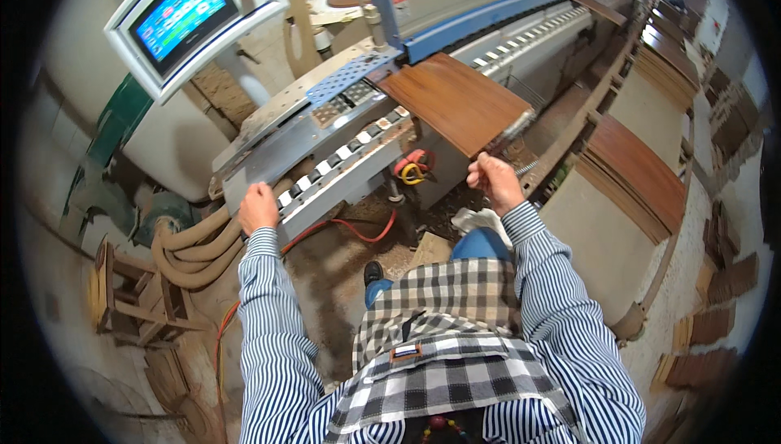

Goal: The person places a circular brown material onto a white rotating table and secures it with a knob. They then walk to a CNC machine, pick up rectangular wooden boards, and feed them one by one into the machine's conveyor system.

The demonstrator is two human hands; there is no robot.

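My left hand (258,208) is closed beside the near left end of a rail with black and white rollers (328,166). Its fingers curl away from view, hiding whatever may be in them. A brown wood-grain board (457,100) lies slantwise on the machine, its far edge by the blue-edged beam (488,25) and its near corner jutting out. Just below that corner is my right hand (495,179), fingers curled in, with nothing seen in them. Whether it touches the board I cannot tell.
A control screen (185,17) stands at the upper left. Red and yellow air fittings (415,166) hang under the rail. Thick hoses (191,253) and a wooden stool (142,293) are at left. Stacked brown panels (634,171) lie on a long rack at right.
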